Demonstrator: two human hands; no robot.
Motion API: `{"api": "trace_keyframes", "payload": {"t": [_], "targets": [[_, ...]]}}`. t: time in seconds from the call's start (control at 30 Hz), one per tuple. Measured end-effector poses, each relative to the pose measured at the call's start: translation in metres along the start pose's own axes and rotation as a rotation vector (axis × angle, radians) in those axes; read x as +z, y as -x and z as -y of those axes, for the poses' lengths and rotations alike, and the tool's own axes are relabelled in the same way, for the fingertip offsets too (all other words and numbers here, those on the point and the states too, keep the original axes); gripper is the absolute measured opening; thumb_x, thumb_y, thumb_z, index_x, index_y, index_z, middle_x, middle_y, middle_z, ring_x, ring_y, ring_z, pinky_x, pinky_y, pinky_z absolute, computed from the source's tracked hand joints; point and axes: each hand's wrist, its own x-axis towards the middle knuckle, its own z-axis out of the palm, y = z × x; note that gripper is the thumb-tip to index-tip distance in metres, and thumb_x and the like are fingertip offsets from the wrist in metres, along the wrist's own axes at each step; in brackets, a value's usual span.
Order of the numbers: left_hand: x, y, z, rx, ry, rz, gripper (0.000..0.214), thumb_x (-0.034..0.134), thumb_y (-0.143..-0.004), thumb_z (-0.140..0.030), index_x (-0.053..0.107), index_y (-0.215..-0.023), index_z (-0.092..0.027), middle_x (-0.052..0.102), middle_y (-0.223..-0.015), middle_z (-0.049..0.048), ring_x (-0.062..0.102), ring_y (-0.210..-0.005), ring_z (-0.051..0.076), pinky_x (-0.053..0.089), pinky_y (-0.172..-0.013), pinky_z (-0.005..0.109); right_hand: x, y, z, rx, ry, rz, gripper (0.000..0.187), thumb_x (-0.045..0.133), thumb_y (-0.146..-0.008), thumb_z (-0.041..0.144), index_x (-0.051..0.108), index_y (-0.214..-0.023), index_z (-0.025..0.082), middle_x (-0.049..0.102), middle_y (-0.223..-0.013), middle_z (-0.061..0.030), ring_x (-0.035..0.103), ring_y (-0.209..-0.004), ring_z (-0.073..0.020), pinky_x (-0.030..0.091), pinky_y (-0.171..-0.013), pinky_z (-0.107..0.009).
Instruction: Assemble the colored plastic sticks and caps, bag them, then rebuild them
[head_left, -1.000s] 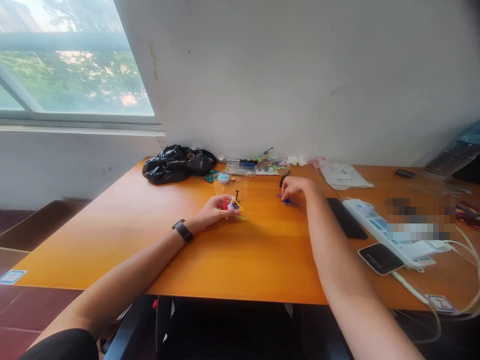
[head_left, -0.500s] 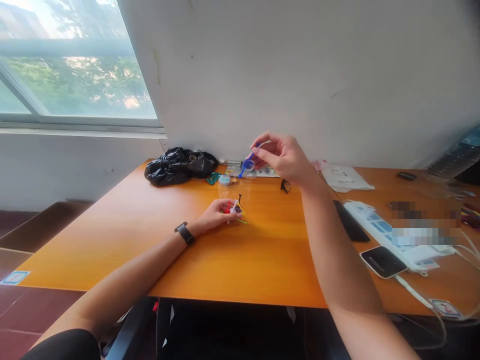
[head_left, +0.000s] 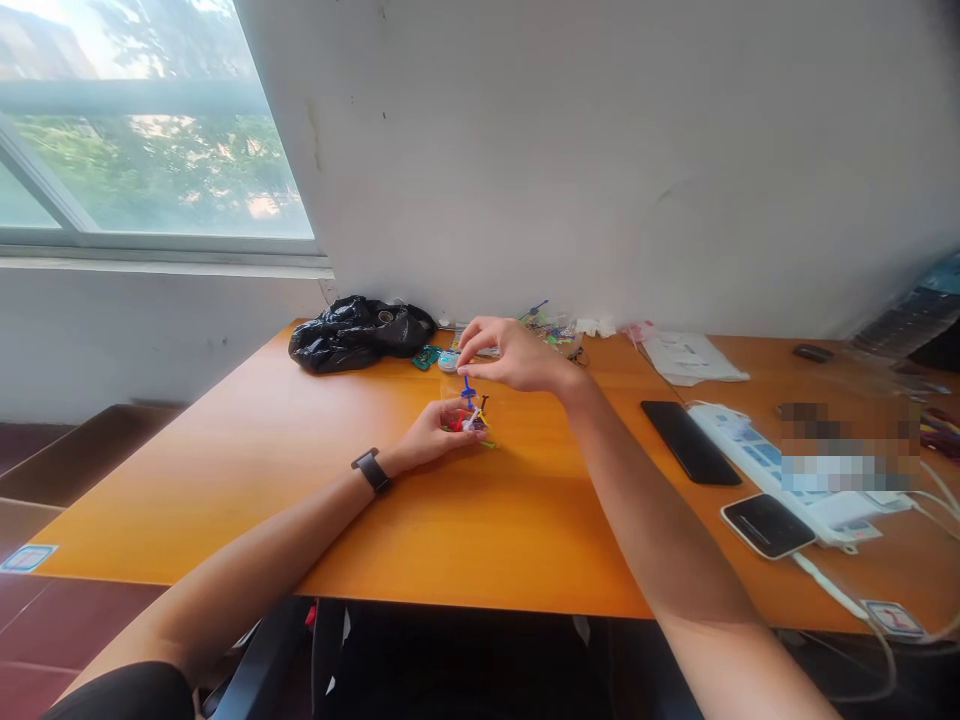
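Note:
My left hand (head_left: 433,432) rests on the orange table (head_left: 480,520), fingers curled around a small bundle of coloured plastic sticks (head_left: 471,422), red, white, yellow and green. A black band sits on that wrist. My right hand (head_left: 511,358) hovers just above the bundle, fingertips pinching a thin blue stick (head_left: 466,388) that points down into it.
A black plastic bag (head_left: 358,330) lies at the back against the wall, next to small clear packets of coloured parts (head_left: 546,328). To the right lie papers (head_left: 690,356), a black phone (head_left: 690,442), a white power strip (head_left: 780,468) and a second phone (head_left: 766,526).
My right hand picked a blue stick off the table, lifted it high, then brought it down and left over the bundle in my left hand. The left hand stayed put.

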Motion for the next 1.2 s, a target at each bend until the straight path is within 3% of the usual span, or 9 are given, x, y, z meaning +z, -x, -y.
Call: {"api": "trace_keyframes", "payload": {"t": [0.3,0.53,0.77,1.03,1.2], "targets": [[-0.002,-0.002,0.008,-0.009,0.042,0.016,0.044,0.091,-0.079,-0.045,0.074,-0.106,-0.015,0.076,-0.098,0.0089,0.072,-0.089,0.022,0.056,-0.09,0.036,0.007,-0.003,-0.004,0.054,0.202,0.125,0.007,0.082,-0.079,0.022,0.084,-0.073,0.025,0.071,-0.118,-0.007,0.066,-0.106,-0.0261,0.05,-0.088,-0.035],[-0.003,-0.002,0.01,0.005,0.013,-0.011,0.043,0.091,-0.08,-0.046,0.075,-0.103,-0.013,0.076,-0.102,0.0107,0.072,-0.093,0.023,0.056,-0.089,0.035,0.007,-0.004,-0.01,0.022,0.063,0.005,0.009,0.078,-0.086,0.028,0.086,-0.084,0.025,0.069,-0.121,-0.0061,0.067,-0.102,-0.0218,0.051,-0.088,-0.033],[-0.006,-0.002,0.01,0.003,-0.064,-0.006,0.055,0.091,-0.079,-0.046,0.071,-0.117,-0.011,0.076,-0.103,0.0095,0.071,-0.089,0.02,0.056,-0.085,0.031,0.016,-0.005,-0.014,0.133,0.19,0.23,0.012,0.077,-0.085,0.028,0.086,-0.08,0.022,0.072,-0.121,-0.0077,0.066,-0.103,-0.0228,0.048,-0.084,-0.03],[-0.005,-0.002,0.005,-0.069,0.033,-0.05,0.062,0.093,-0.077,-0.047,0.067,-0.121,-0.013,0.077,-0.113,0.0133,0.074,-0.094,0.021,0.057,-0.085,0.031,-0.007,0.003,-0.008,0.141,0.135,0.229,0.025,0.065,-0.082,0.009,0.084,-0.095,0.018,0.078,-0.101,-0.007,0.066,-0.082,-0.0177,0.045,-0.069,-0.026],[0.0,-0.001,-0.002,-0.094,0.135,-0.119,0.06,0.083,-0.085,-0.059,0.067,-0.123,-0.015,0.077,-0.112,0.0131,0.073,-0.086,0.019,0.053,-0.066,0.025,-0.017,0.006,-0.009,0.093,0.055,0.231,0.021,0.064,-0.091,0.022,0.082,-0.101,0.017,0.079,-0.1,-0.0072,0.066,-0.085,-0.0182,0.045,-0.071,-0.026]]}}
